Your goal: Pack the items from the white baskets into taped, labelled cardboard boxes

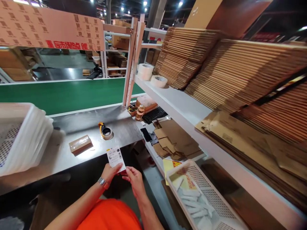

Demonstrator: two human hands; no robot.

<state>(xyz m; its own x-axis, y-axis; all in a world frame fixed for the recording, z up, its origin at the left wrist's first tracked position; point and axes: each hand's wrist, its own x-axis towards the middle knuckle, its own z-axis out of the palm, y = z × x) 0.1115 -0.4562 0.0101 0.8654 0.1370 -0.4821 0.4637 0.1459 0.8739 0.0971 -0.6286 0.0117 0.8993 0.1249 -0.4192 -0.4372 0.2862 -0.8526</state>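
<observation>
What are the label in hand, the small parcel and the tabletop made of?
The label looks like matte white paper, printed with barcodes. The small parcel seems brown cardboard wrapped in glossy clear tape, given its sheen. The tabletop is probably brushed metal: grey, dull reflections.

Illegible print on label (115,157), cardboard (48,28)

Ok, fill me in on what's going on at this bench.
A person in an orange top holds a white barcode label between the left hand and right hand, just short of the steel table. A small taped parcel and a tape dispenser lie on the table, untouched. Stacked white baskets sit at the left. Flat cartons fill the shelf on the right.
</observation>
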